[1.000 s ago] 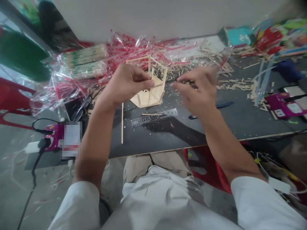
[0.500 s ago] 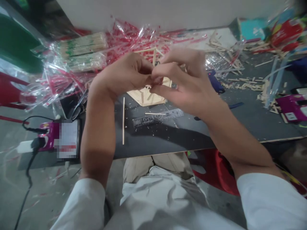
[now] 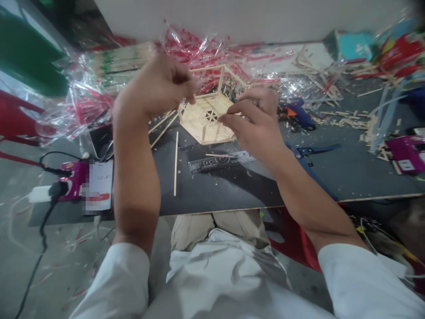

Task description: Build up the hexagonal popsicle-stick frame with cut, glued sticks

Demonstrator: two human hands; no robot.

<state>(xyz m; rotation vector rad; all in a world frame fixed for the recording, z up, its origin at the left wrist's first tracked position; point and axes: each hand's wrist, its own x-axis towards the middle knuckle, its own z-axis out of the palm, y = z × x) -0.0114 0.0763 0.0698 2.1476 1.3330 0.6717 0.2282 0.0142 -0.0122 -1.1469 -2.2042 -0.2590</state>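
A hexagonal frame of thin wooden sticks (image 3: 219, 138) stands on the dark table, with upright posts and a spoked opening in its base. Over its left side hovers my left hand (image 3: 162, 86), thumb and fingers pinched together; whatever is between them is too small to make out. My right hand (image 3: 257, 117) is at the frame's right side, its thumb and forefinger closed near the base, their contents also unclear. In front of the frame lie a clear ruler (image 3: 209, 164) and a loose wooden stick (image 3: 175, 164).
A blue glue gun (image 3: 301, 114) and blue-handled cutters (image 3: 312, 153) lie right of the frame. Stick offcuts (image 3: 345, 118) are scattered farther right. Plastic-wrapped stick bundles (image 3: 122, 62) and red-striped wrappers (image 3: 195, 48) fill the back. A phone (image 3: 101, 186) rests at left beside a purple power strip (image 3: 75, 177).
My hands, close together over the frame before, have drawn apart. The left has moved up and left, the right slightly lower, uncovering more of the frame, the glue gun and cutters.
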